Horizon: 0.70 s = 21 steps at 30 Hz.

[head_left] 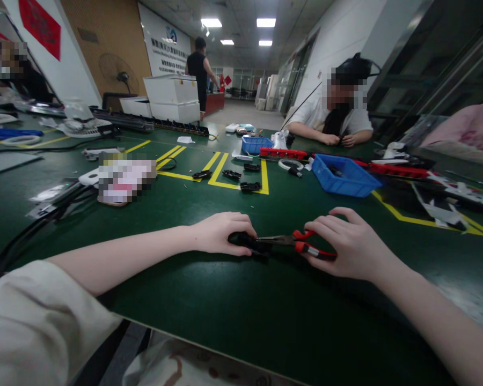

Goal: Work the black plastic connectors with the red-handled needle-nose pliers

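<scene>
My left hand (219, 233) rests on the green table (225, 300) with its fingers curled round a small black plastic part (243, 241). My right hand (348, 244) grips the red handles of a pair of pliers (295, 244). The pliers' dark jaws point left and meet the black part right beside my left fingers. Both forearms lie low over the table's near edge.
Several small black parts (231, 175) lie inside yellow tape lines further back. A blue bin (344, 176) stands at the right, a smaller blue tray (255, 143) behind. A seated person (338, 120) works across the table. Cables (44, 217) run along the left.
</scene>
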Each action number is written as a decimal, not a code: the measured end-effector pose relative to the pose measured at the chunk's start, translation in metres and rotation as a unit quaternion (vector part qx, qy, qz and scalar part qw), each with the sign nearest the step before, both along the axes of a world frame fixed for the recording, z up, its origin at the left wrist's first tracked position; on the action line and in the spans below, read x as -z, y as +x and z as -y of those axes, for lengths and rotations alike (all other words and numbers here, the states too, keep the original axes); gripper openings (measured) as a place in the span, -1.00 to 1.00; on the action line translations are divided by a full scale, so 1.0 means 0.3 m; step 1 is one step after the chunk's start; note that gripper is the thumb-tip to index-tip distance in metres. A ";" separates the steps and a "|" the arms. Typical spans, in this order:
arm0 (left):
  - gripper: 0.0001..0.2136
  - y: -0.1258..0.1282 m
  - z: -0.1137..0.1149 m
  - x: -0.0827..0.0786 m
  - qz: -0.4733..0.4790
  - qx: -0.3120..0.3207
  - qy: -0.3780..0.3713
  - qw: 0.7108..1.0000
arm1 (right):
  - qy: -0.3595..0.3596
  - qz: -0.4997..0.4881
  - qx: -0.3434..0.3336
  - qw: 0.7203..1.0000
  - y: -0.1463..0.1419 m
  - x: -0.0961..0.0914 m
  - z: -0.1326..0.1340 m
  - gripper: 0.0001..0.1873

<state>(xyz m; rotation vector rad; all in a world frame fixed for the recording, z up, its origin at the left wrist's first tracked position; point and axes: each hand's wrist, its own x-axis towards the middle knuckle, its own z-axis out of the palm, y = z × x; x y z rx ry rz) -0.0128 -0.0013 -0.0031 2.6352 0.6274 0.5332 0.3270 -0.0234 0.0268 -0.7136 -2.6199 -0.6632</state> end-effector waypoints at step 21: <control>-0.59 -0.004 0.016 0.001 0.012 -0.015 0.033 0.999 | 0.026 -0.086 0.088 0.992 0.021 0.042 -0.028 -0.57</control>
